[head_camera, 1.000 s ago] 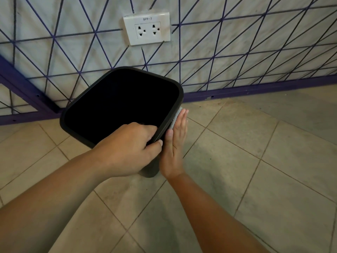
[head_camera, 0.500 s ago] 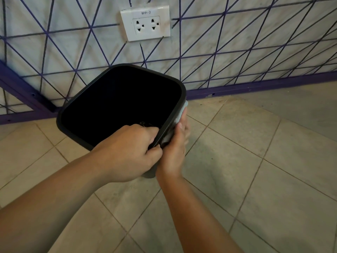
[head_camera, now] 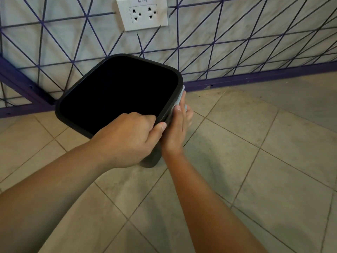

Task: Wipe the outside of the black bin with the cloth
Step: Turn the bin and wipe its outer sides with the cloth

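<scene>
The black bin (head_camera: 142, 60) stands tilted on the tiled floor in front of the wall, its open mouth facing me. My left hand (head_camera: 127, 137) grips the near right corner of its rim, fingers inside and thumb outside. My right hand (head_camera: 176, 132) holds a light blue cloth (head_camera: 180, 96) against the bin's right outer side, just under the rim. The cloth peeks out above the thumb and between thumb and fingers. Most of the bin's outer wall is hidden from me.
A white double wall socket (head_camera: 143, 14) sits above the bin on a pale wall crossed by purple lines. A purple skirting strip (head_camera: 255, 77) runs along the wall's foot. Beige floor tiles (head_camera: 255, 143) stretch right and toward me.
My right hand's fingers lay flat on the bin's side a second ago; now they are curled on the cloth after rubbing along that side. My left hand has kept its grip on the rim.
</scene>
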Demonstrator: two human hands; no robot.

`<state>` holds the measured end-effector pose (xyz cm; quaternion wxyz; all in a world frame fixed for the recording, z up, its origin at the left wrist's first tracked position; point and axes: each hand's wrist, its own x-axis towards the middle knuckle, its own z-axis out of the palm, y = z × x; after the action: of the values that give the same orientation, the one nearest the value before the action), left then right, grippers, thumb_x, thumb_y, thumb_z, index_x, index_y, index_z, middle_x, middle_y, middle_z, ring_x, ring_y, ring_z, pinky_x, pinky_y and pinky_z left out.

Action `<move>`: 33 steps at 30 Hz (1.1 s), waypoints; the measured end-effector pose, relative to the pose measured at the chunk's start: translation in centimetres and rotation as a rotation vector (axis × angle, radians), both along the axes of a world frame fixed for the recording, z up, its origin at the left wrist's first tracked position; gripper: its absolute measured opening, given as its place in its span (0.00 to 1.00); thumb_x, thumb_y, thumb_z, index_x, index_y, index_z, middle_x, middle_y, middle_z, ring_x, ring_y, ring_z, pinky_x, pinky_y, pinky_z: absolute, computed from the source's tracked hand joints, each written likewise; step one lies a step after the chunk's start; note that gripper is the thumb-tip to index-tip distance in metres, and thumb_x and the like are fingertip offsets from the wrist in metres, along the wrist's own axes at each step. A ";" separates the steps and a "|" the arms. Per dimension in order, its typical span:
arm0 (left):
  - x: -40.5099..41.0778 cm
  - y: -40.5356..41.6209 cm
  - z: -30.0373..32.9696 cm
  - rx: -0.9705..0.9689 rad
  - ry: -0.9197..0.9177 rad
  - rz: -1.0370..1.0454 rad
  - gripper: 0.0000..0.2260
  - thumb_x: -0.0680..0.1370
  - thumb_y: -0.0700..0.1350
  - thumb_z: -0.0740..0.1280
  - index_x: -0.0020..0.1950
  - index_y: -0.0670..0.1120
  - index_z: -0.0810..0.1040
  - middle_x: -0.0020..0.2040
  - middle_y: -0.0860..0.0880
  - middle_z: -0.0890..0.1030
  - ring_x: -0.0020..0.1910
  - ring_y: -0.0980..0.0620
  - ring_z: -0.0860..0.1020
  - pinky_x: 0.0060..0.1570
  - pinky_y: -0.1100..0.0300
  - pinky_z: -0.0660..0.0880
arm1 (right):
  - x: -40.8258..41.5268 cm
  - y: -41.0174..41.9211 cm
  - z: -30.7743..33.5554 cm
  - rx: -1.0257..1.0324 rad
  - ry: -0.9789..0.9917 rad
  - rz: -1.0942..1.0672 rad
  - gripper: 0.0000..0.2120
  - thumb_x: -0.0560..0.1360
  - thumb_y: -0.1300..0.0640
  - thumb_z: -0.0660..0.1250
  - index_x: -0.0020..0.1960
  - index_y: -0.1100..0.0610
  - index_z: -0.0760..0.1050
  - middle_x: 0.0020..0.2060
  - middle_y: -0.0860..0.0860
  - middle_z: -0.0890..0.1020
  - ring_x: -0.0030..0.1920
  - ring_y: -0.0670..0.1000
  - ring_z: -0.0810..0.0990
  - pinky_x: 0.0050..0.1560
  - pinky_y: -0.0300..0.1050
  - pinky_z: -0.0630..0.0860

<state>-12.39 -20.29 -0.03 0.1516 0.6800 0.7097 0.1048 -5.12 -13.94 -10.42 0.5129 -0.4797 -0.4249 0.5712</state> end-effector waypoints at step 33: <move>-1.1 1.8 -0.1 -0.049 -0.029 -0.050 0.17 0.76 0.55 0.61 0.30 0.48 0.67 0.23 0.51 0.69 0.22 0.53 0.69 0.25 0.57 0.66 | -1.1 1.2 -0.1 -0.147 0.087 0.020 0.32 0.75 0.38 0.52 0.79 0.37 0.67 0.79 0.43 0.64 0.81 0.43 0.60 0.84 0.58 0.53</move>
<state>-13.50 -18.49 -0.13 0.1808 0.6921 0.6926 0.0933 -6.24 -12.71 -10.53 0.4887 -0.4865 -0.3639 0.6262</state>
